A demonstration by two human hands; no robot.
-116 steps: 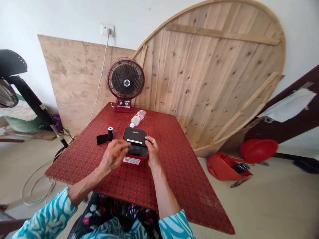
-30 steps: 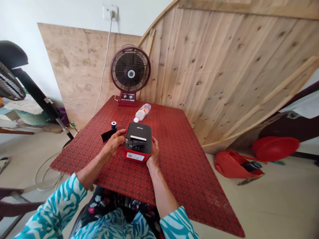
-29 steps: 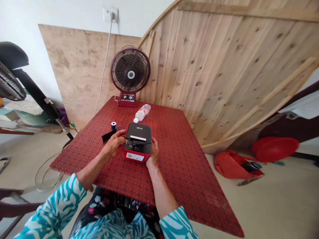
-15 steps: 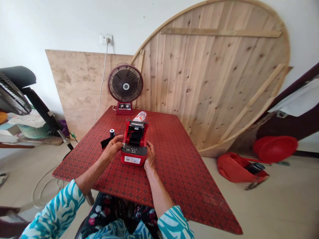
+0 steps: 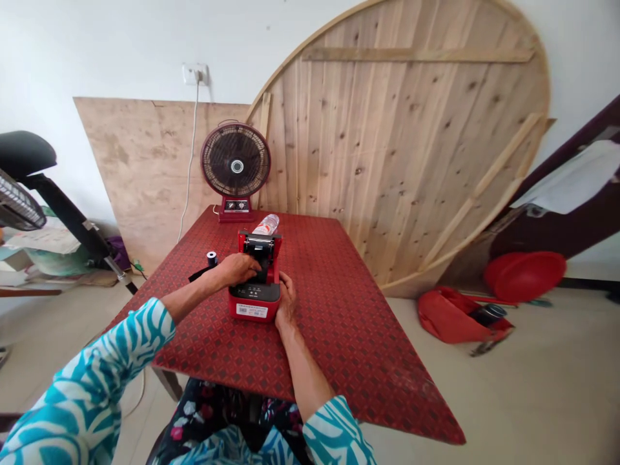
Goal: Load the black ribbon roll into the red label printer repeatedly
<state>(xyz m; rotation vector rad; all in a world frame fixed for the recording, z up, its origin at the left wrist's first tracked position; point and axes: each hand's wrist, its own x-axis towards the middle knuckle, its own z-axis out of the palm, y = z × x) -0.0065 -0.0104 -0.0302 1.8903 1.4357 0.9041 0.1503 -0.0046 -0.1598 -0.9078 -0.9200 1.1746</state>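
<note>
A red and black label printer (image 5: 254, 303) stands on the table with its lid raised at the back. My left hand (image 5: 241, 268) reaches over its left side, fingers curled down into the black inner compartment; the fingertips and whatever they pinch are hidden. Along the printer's right side, my right hand (image 5: 285, 298) is closed on the casing. A small paper roll (image 5: 212, 259) stands left of the printer. Close to it lies a flat black piece (image 5: 197, 274), partly covered by my left forearm. Behind the raised lid a clear plastic bottle (image 5: 267, 225) lies on its side.
A red patterned cloth covers the table (image 5: 334, 323). At its far edge stands a dark red fan (image 5: 236, 165). A round wooden board (image 5: 387, 155) leans on the wall. On the floor at right are a red bag (image 5: 443, 316) and a red basin (image 5: 526, 276).
My left hand has moved from the printer's left edge to the right, into its open compartment. My right hand stays on the right side. The view has shifted slightly.
</note>
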